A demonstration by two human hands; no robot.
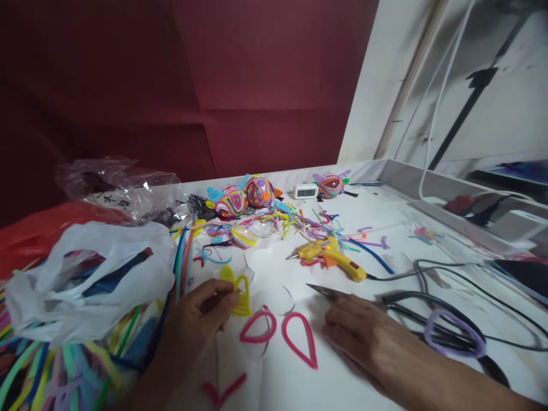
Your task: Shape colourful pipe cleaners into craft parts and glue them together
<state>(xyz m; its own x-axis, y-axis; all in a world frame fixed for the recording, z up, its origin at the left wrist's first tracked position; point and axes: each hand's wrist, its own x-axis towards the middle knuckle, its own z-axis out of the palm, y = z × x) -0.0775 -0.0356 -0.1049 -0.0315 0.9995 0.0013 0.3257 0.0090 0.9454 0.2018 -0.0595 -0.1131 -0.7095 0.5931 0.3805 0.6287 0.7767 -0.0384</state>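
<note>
The left hand [209,308] is pinching the yellow piece [242,309] over the tabletop [381,206], its grip narrow around it. The right hand [363,337] is lying across the scissors [327,291]; whether its grip is holding them, I cannot tell. Two pink loops [313,359] are lying between the hands, and a glue gun [327,251] is resting beyond the scissors.

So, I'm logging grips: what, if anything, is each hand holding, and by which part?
The left hand pinches a yellow fuzzy piece by its left side. The right hand covers part of the scissors; whether it grips them cannot be told.
</note>
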